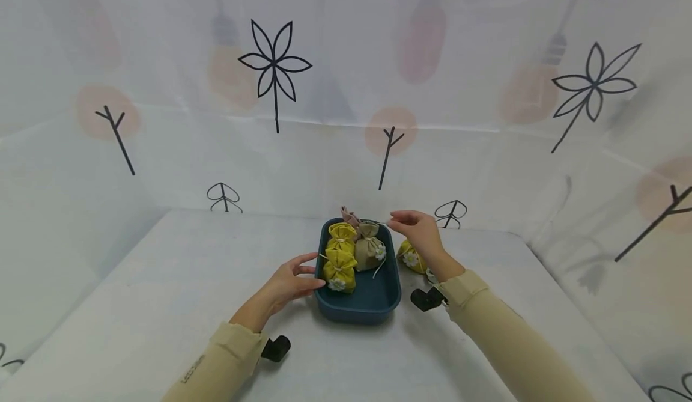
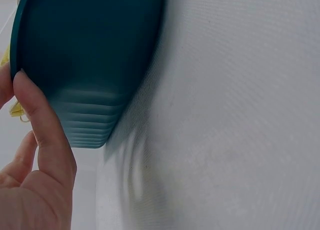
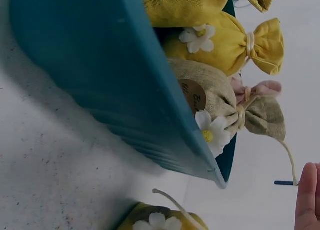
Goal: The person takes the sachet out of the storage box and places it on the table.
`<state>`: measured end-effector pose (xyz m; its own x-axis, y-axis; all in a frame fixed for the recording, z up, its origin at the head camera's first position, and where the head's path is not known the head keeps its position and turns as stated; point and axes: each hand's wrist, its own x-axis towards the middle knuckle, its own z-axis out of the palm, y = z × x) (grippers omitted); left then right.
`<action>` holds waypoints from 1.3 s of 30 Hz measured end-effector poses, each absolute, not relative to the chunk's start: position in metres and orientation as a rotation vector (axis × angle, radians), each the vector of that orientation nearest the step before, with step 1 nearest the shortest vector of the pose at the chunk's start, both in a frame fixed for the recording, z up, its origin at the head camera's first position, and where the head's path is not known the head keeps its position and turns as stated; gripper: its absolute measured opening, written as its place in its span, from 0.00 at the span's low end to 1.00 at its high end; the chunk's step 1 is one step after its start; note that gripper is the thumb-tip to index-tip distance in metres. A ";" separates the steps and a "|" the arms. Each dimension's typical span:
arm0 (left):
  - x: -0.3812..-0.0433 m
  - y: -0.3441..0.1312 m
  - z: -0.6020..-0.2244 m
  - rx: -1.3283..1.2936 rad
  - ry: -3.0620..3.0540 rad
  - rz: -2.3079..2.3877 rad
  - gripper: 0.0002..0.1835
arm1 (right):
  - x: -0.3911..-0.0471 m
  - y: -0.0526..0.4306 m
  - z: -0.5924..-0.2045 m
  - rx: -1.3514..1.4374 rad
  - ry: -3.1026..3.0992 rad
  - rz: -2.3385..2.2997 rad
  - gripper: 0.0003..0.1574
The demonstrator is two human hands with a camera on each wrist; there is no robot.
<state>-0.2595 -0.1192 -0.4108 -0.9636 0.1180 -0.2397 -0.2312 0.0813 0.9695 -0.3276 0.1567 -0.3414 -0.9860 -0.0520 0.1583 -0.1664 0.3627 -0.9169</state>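
Note:
A dark blue plastic bin [image 1: 361, 316] stands on the table with several small cloth drawstring pouches in it. My left hand [image 1: 286, 282] grips the bin's left rim, with fingertips on both sides of it in the left wrist view. Inside, two yellow pouches [image 1: 342, 264] line the left side. A beige pouch [image 1: 369, 252] with a white flower sits at the right, and a pink pouch [image 1: 349, 216] shows behind it. Above the bin's right back corner, my right hand [image 1: 418, 231] pinches the end of the beige pouch's cord [image 3: 288, 155]; the fingertips are partly out of the right wrist view.
Just right of the bin, another yellow pouch [image 1: 411, 259] with a white flower lies on the table, partly behind my right forearm. A pale flower [image 1: 431, 276] shows beside it. The white table [image 1: 162, 306] meets a patterned cloth backdrop [image 1: 324, 161] at the back.

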 end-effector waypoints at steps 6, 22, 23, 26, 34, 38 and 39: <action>-0.260 -0.119 -0.411 -0.113 2.099 1.970 0.39 | -0.334 0.145 -0.340 0.157 -2.505 1.758 0.21; -0.261 -0.120 -0.411 -0.101 2.105 1.973 0.38 | -0.351 0.129 -0.345 0.104 -2.647 1.733 0.23; -0.261 -0.120 -0.411 -0.102 2.105 1.972 0.38 | -0.352 0.128 -0.346 0.112 -2.660 1.734 0.24; -0.260 -0.120 -0.411 -0.104 2.103 1.971 0.38 | -0.354 0.128 -0.349 0.162 -2.696 1.733 0.26; -0.259 -0.119 -0.410 -0.107 2.107 1.967 0.38 | -0.351 0.123 -0.349 0.183 -2.778 1.619 0.23; -0.260 -0.120 -0.410 -0.111 2.105 1.967 0.38 | -0.354 0.122 -0.351 0.179 -2.807 1.601 0.21; -0.260 -0.120 -0.410 -0.110 2.104 1.967 0.38 | -0.354 0.122 -0.351 0.168 -2.814 1.596 0.21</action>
